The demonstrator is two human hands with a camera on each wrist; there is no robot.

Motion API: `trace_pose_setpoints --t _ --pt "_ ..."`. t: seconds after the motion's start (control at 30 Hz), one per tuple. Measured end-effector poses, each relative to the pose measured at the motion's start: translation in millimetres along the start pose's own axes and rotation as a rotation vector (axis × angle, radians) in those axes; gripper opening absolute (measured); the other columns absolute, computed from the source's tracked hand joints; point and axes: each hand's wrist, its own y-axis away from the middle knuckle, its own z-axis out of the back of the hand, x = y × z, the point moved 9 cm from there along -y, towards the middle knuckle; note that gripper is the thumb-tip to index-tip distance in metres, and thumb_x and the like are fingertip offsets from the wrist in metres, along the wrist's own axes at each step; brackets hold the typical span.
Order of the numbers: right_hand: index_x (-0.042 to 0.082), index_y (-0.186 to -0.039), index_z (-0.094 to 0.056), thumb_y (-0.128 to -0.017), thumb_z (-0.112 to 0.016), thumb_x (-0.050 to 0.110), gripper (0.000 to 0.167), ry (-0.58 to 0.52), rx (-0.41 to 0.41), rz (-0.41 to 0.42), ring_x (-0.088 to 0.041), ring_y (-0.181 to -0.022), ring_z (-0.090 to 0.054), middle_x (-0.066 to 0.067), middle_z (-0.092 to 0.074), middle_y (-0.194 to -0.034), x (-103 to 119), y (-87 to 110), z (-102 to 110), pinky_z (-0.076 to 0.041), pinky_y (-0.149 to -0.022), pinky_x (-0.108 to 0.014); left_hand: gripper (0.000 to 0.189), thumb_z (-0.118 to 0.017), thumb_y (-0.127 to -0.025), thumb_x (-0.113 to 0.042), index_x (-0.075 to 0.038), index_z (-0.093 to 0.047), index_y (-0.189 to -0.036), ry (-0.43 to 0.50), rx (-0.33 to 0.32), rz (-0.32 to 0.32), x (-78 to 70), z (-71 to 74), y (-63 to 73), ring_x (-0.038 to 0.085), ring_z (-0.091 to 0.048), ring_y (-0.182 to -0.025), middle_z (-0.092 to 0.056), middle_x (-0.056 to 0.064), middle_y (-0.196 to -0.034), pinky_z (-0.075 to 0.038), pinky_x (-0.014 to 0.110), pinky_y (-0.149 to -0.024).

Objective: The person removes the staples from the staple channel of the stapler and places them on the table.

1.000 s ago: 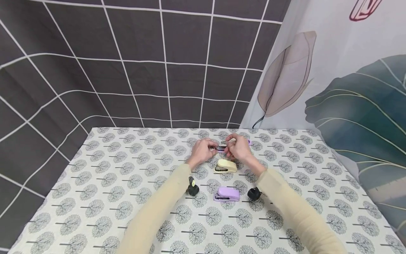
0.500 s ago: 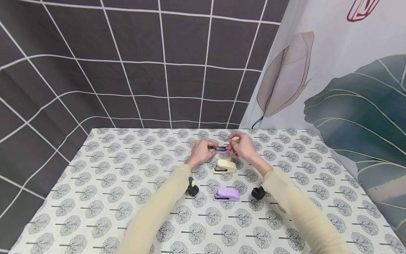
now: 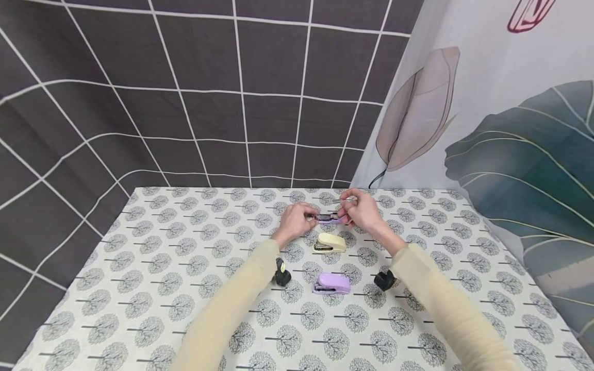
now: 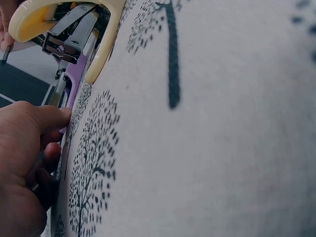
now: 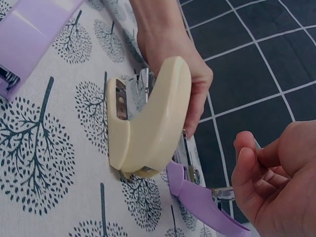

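Observation:
At the back of the table lies a purple stapler (image 3: 330, 220), its top swung open and its metal channel showing. My left hand (image 3: 295, 222) grips its left end, thumb and fingertips on the base close to the cloth. Just right of it, my right hand (image 3: 363, 210) pinches a thin grey strip of staples (image 4: 6, 54) between thumb and forefinger, raised over the stapler's hinge end. The right wrist view shows the purple lid (image 5: 205, 205) folded back under the right hand (image 5: 281, 177). Much of the strip is hidden by the fingers.
A cream stapler (image 3: 330, 243) stands right in front of the open one, between the forearms. Nearer the person is a second purple stapler (image 3: 331, 283). The tree-print cloth (image 3: 139, 304) covers the table, and a dark grid curtain (image 3: 199, 118) hangs behind.
My right hand has shifted to the right, away from the channel, with the strip of staples still pinched. More of the open stapler shows. The left hand has stayed put.

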Motion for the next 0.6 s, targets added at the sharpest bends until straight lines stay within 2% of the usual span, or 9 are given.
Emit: trace_pose_setpoints --t 0.13,0.3,0.43,0.6 --pt "-0.009 -0.126 -0.050 -0.102 -0.051 0.002 0.027 -0.003 -0.001 0.004 -0.021 -0.058 -0.065 -0.026 -0.069 -0.089 0.0 1.1 5.3 -0.056 -0.052 -0.035 0.033 -0.078 -0.087 -0.013 -0.012 -0.073 -0.119 0.004 0.000 0.003 0.4 -0.1 0.2 0.007 -0.053 -0.058 -0.064 0.006 -0.131 -0.043 0.020 -0.049" --pt "-0.008 -0.126 -0.050 -0.103 -0.050 0.003 0.026 -0.002 -0.006 0.010 -0.024 -0.062 -0.066 -0.028 -0.068 -0.091 -1.8 0.8 12.0 -0.056 -0.052 -0.033 0.032 -0.078 -0.086 -0.015 -0.014 -0.074 -0.118 -0.020 -0.004 -0.004 -0.8 1.3 0.1 0.007 -0.055 -0.062 -0.065 0.004 -0.130 -0.045 0.022 -0.055" --pt "-0.009 -0.126 -0.050 -0.102 -0.050 0.002 0.026 -0.021 -0.009 0.021 -0.019 -0.058 -0.064 -0.025 -0.068 -0.087 -3.2 0.9 16.8 -0.056 -0.052 -0.033 0.032 -0.079 -0.086 -0.016 -0.014 -0.074 -0.118 -0.023 -0.002 -0.002 -1.2 1.5 0.2 0.007 -0.055 -0.064 -0.064 0.004 -0.130 -0.045 0.022 -0.059" --pt "-0.009 -0.125 -0.048 -0.102 -0.050 0.001 0.025 -0.072 -0.007 0.014 -0.012 -0.056 -0.061 -0.017 -0.069 -0.083 -6.3 1.9 22.6 -0.053 -0.050 -0.028 0.032 -0.078 -0.086 -0.014 -0.013 -0.074 -0.118 0.010 0.004 0.014 -0.6 1.3 1.2 0.008 -0.054 -0.062 -0.064 0.005 -0.132 -0.045 0.021 -0.054"
